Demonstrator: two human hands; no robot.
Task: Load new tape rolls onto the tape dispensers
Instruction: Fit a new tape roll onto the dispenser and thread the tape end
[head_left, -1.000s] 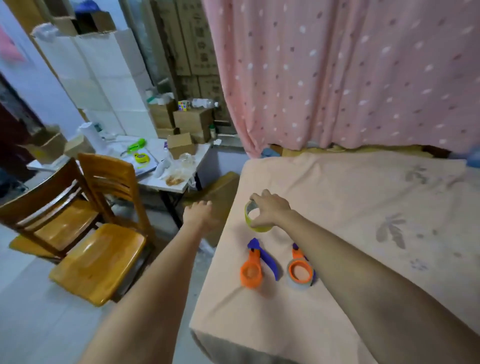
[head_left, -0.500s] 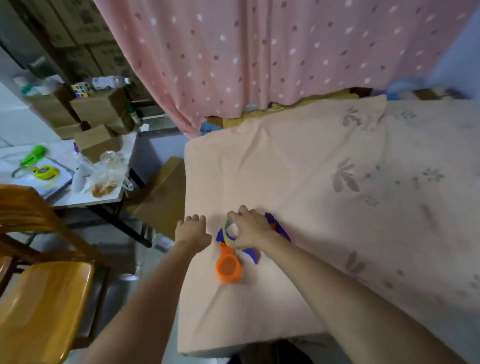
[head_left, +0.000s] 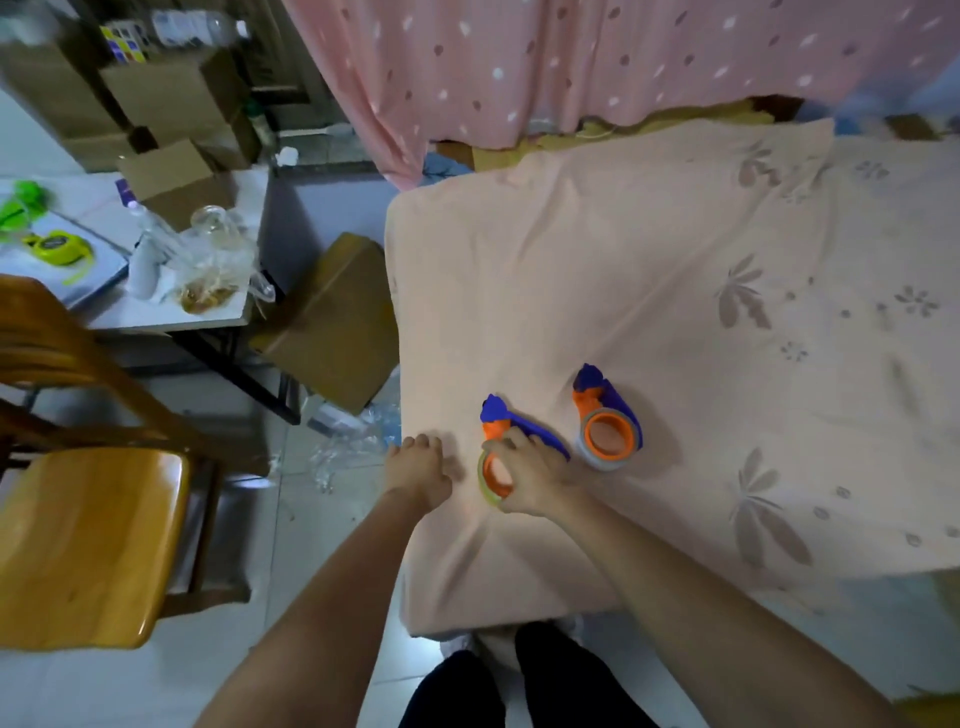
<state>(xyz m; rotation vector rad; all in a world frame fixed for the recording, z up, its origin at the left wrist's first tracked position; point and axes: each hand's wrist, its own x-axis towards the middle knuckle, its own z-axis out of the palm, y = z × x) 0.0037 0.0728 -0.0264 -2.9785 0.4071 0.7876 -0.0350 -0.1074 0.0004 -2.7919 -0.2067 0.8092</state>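
Two orange-and-blue tape dispensers lie on the peach cloth-covered table (head_left: 649, 270). The left dispenser (head_left: 506, 421) has a yellowish tape roll (head_left: 487, 488) around its orange hub, and my right hand (head_left: 535, 475) grips that roll from the right with curled fingers. The right dispenser (head_left: 608, 423) lies apart, with a grey tape roll around its orange hub. My left hand (head_left: 418, 467) rests at the table's left edge, fingers loosely curled, holding nothing.
A cardboard box (head_left: 337, 327) leans against the table's left side. A wooden chair (head_left: 83, 530) stands at the left. Behind it a white side table (head_left: 223, 317) holds boxes, bottles and a green tape measure. A pink curtain (head_left: 571, 62) hangs at the back.
My right hand carried the yellowish roll from farther back on the table down onto the left dispenser's hub. My left hand came to rest at the table edge. The camera tilted down.
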